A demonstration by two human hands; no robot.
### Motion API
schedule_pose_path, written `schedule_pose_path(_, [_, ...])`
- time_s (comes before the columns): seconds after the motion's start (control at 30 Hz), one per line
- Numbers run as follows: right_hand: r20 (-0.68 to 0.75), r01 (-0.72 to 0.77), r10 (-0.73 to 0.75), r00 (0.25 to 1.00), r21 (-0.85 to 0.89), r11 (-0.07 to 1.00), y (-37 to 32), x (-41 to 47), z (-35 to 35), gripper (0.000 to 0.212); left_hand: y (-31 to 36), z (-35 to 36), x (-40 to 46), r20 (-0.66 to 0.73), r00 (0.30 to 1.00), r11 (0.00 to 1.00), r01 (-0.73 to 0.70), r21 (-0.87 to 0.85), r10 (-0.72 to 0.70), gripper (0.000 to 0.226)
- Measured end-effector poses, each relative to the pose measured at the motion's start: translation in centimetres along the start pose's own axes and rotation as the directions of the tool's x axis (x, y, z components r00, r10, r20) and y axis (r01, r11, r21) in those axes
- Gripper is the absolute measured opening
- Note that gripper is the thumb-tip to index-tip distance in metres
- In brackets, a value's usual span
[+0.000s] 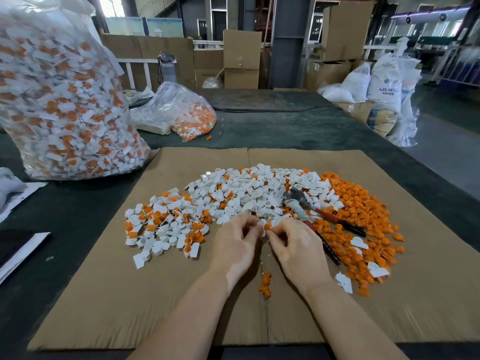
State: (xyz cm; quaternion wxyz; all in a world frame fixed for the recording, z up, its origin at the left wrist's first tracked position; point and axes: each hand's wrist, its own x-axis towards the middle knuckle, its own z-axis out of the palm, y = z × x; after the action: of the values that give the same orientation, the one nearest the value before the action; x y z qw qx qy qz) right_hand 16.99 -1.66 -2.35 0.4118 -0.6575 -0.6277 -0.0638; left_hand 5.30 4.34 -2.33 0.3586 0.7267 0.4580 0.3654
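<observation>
Holding: L hand [235, 240] + R hand [296, 246] both pinch one small white-and-orange part [266, 226] btwn curled fingertips. Part sits just above the cardboard sheet [181, 294], approx mid-sheet, at the near rim of the white pile [246, 188].
Hidden: part mostly covered by fingers, shape hard to tell. Pliers [326, 216] lie w/ head sunk in white pieces; one handle runs under R hand.
Cut off: both forearms at bottom of view; big bag [59, 100] at top left.
Piles: orange pile [363, 203] toward sheet's right edge; mixed pieces [166, 224] toward left edge; small orange clump [265, 283] on centre seam, near edge side.
Surface: sheet lies flat on dark green table [285, 126]; big bag + small bag [187, 113] stand at far-left corner, both w/ white/orange pieces.
Room: workshop; cardboard boxes [241, 58] behind table, white sacks [387, 84] off right; print on them blurred.
</observation>
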Motion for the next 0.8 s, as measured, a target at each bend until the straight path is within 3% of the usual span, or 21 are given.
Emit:
schedule_pose_path(0.13, [-0.001, -0.018, 0.018, 1.0, 0.136, 0.991, 0.03, 0.06, -0.34, 0.01, -0.1, -0.22, 0.14, -0.004, 1.0, 0.996, 0.027, -0.082, -0.028, 0.014])
schedule_pose_path(0.27, [0.016, -0.01, 0.008, 1.0, 0.166, 0.986, -0.07, 0.18, -0.58, 0.028, -0.17, -0.35, 0.16, 0.013, 1.0, 0.996, 0.024, -0.091, -0.023, 0.015])
schedule_pose_path(0.37, [0.047, -0.017, 0.008, 0.999, 0.193, 0.981, -0.21, 0.27, -0.66, 0.03, -0.19, -0.3, 0.15, 0.019, 1.0, 0.998, 0.01, -0.058, -0.009, 0.014])
schedule_pose_path(0.8, [0.041, 0.002, -0.009, 0.999, 0.166, 0.986, -0.06, 0.34, -0.56, 0.02, -0.28, -0.12, 0.13, 0.013, 0.999, 0.997, 0.033, -0.063, -0.032, 0.013])
